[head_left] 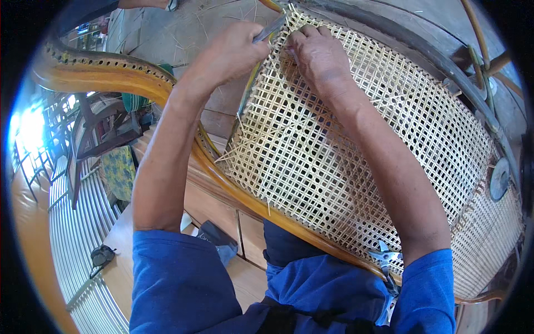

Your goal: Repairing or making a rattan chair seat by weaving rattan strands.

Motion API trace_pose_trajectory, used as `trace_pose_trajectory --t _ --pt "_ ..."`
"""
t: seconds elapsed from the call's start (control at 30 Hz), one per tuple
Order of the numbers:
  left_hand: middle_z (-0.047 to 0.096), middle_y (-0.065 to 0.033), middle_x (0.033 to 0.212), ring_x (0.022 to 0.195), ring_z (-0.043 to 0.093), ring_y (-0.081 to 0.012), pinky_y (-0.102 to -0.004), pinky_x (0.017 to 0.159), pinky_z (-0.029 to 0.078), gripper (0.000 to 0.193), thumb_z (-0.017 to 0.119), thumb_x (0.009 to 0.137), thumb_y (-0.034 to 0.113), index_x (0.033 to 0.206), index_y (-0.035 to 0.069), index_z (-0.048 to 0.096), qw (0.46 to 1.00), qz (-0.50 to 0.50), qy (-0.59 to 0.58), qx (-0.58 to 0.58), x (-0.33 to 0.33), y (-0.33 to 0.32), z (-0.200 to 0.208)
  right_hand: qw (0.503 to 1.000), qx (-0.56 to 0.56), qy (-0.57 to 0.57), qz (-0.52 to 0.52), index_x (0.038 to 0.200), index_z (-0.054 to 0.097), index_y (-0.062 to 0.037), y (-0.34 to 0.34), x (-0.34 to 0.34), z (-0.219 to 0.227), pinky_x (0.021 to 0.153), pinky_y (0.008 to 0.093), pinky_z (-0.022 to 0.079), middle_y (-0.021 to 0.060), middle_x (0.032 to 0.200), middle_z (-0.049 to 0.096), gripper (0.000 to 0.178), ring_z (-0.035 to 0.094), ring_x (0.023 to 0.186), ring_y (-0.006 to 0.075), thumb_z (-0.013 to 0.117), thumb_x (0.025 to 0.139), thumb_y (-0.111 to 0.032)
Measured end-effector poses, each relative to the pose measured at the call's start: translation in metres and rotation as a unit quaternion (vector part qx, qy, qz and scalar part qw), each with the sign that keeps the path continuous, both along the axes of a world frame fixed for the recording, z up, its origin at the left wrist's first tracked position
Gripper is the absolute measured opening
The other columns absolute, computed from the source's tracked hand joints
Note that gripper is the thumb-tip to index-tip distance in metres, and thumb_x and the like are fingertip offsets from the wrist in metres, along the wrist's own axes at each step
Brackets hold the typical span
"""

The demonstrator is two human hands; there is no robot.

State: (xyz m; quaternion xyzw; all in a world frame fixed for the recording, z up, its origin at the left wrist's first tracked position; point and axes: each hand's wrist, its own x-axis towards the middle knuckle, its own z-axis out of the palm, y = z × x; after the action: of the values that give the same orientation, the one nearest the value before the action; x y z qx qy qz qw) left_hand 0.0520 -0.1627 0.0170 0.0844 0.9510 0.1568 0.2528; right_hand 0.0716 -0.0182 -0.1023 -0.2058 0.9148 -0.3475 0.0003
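Observation:
A woven cane panel [311,161] with an open lattice stretches across a curved wooden chair frame [261,209] in front of me. At its far left corner my left hand [242,47] is closed round a grey metal bar-like tool [271,28], whose exact kind does not show. The tool's end meets the frame edge by the weave. Just right of it, my right hand [321,54] rests on the panel with bent fingers pressed together. Its fingertips are at the cane near the corner, and whatever they pinch is hidden. Loose cane ends [236,150] stick out along the left edge.
Pruning shears [384,255] lie on the panel's near edge beside my right upper arm. A grey metal disc [499,179] hangs at the right by a dark curved rail [445,61]. To the left are a drilled wooden rail [111,72], a tape measure [102,256] and a dark pouch [217,239].

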Motion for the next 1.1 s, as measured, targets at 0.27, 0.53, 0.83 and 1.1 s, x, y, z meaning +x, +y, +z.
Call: trace_pose_trajectory --t 0.27,0.53,0.83,1.1 --pt "0.043 0.0002 0.063 0.059 0.040 -0.0102 -0.0295 0.054 0.035 0.030 0.053 0.087 0.027 0.080 -0.003 0.053 0.996 0.064 -0.003 0.054 0.012 0.029 -0.001 0.999 -0.015 -0.036 -0.011 0.104 0.061 -0.0116 -0.005 -0.002 0.006 0.084 0.0413 0.046 0.0093 0.106 0.058 0.028 0.052 0.105 0.0294 0.058 0.076 -0.010" --pt "0.044 -0.0009 0.058 0.054 0.040 -0.0117 -0.0288 0.053 0.034 0.031 0.054 0.084 0.026 0.078 -0.004 0.053 0.996 0.064 -0.012 -0.066 0.023 -0.014 0.008 0.998 -0.052 -0.002 -0.022 0.095 0.062 -0.0117 -0.002 -0.004 0.000 0.080 0.0408 0.048 0.0100 0.098 0.060 0.019 0.056 0.097 0.0313 0.057 0.076 -0.011" --pt "0.048 0.0034 0.060 0.054 0.043 -0.0041 -0.0222 0.050 0.033 0.019 0.055 0.080 0.021 0.068 0.006 0.056 0.933 0.293 -0.069 0.196 0.033 -0.017 -0.003 0.998 -0.059 -0.016 -0.019 0.093 0.063 -0.0140 0.000 -0.008 0.004 0.079 0.0400 0.048 0.0101 0.094 0.061 0.019 0.058 0.093 0.0313 0.059 0.074 -0.013" --pt "0.047 0.0013 0.062 0.054 0.042 -0.0068 -0.0213 0.049 0.035 0.025 0.053 0.084 0.021 0.094 -0.002 0.060 0.902 0.312 -0.075 0.288 0.026 -0.016 -0.002 0.992 -0.103 -0.073 -0.004 0.094 0.066 -0.0150 0.002 -0.019 0.005 0.079 0.0389 0.048 0.0096 0.096 0.064 0.019 0.060 0.094 0.0303 0.058 0.077 -0.018"
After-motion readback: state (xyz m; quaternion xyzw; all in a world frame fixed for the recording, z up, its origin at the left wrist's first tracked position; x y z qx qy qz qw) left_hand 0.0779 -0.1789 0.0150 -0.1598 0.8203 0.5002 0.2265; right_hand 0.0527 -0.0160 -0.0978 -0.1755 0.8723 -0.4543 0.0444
